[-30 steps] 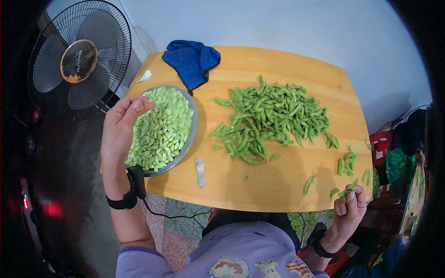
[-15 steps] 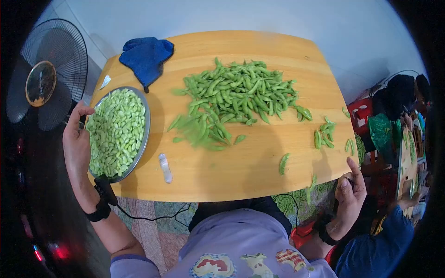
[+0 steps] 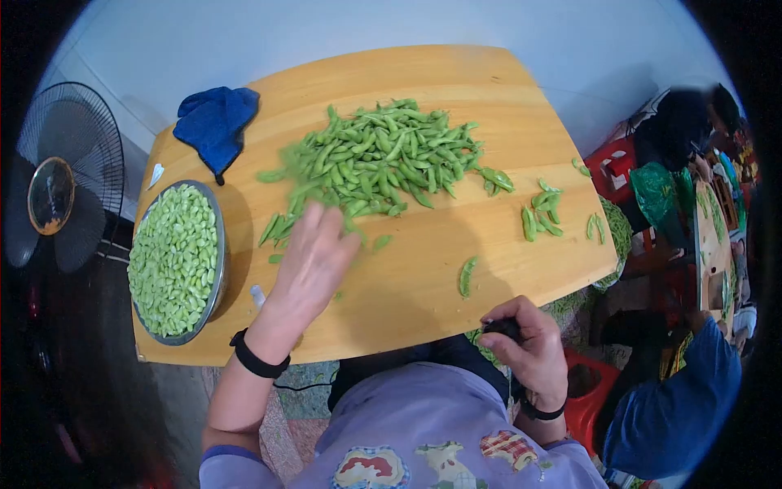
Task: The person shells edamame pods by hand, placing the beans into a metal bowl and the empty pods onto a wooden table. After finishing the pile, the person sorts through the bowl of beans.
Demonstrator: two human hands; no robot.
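A heap of green soybean pods (image 3: 383, 155) lies on the wooden table (image 3: 407, 310). Over the heap's near left edge, my left hand (image 3: 314, 257) has its fingers curled downward; the fingertips and whatever they grip are hidden. My right hand (image 3: 533, 346), at the table's front edge, is closed around a small black object (image 3: 503, 328), held between thumb and fingers. On the left stands a round metal bowl (image 3: 218, 269) full of shelled green beans (image 3: 173, 257). A single pod (image 3: 467, 275) lies between my right hand and the heap.
A blue cloth (image 3: 213, 126) rests at the table's back left, with a fan (image 3: 61, 187) beyond that side. More loose pods (image 3: 542, 213) lie toward the right edge. Another person's blue sleeve (image 3: 680, 399) and a red stool (image 3: 611, 167) are at the right. A red container (image 3: 588, 391) stands below.
My left hand has moved right from the bowl to the heap's edge, fingers now curled. My right hand has come left and inward with the black object. The whole view has shifted slightly.
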